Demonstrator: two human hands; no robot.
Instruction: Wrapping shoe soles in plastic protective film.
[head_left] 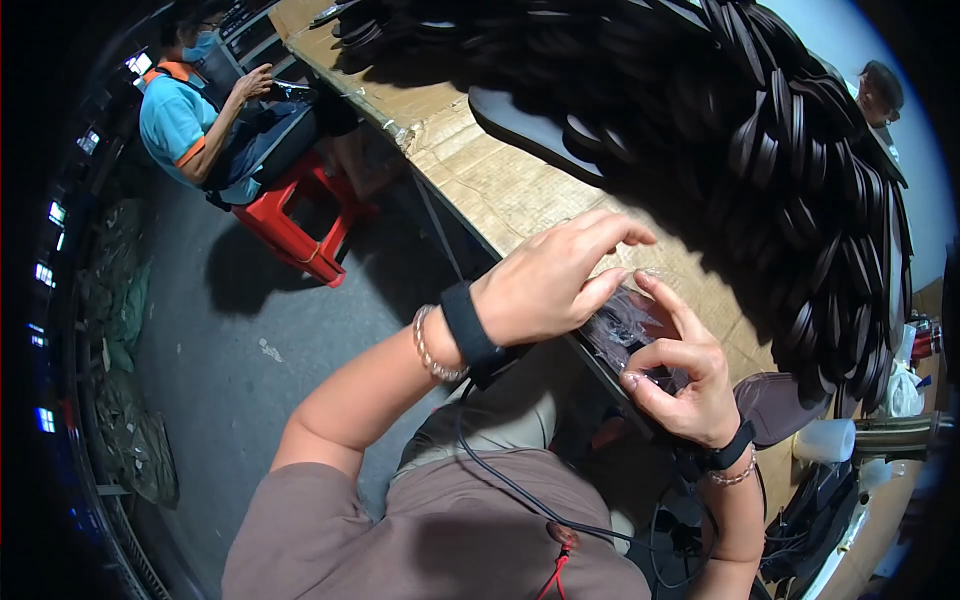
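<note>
My left hand [550, 275] is over the table's near edge, thumb and fingers apart, with nothing visible between them. Just to its right, my right hand [690, 375] has its thumb and a curled finger pinched together, while another finger stretches toward my left thumb. Whatever thin thing the pinch holds, if anything, I cannot make out. Between and below both hands lie crumpled dark, see-through scraps [622, 328], like bits of film. Close to my right wrist lies a flat dark shoe sole [785, 405], partly covered by the wrist.
A large heap of dark shoe soles [690, 130] covers the far side of the cardboard-topped table [480, 165]. One sole [530, 125] sticks out from the heap. A white roll [825, 440] stands at right. A person sits on a red stool [300, 225]; another is at far right. Cables hang from my wrists.
</note>
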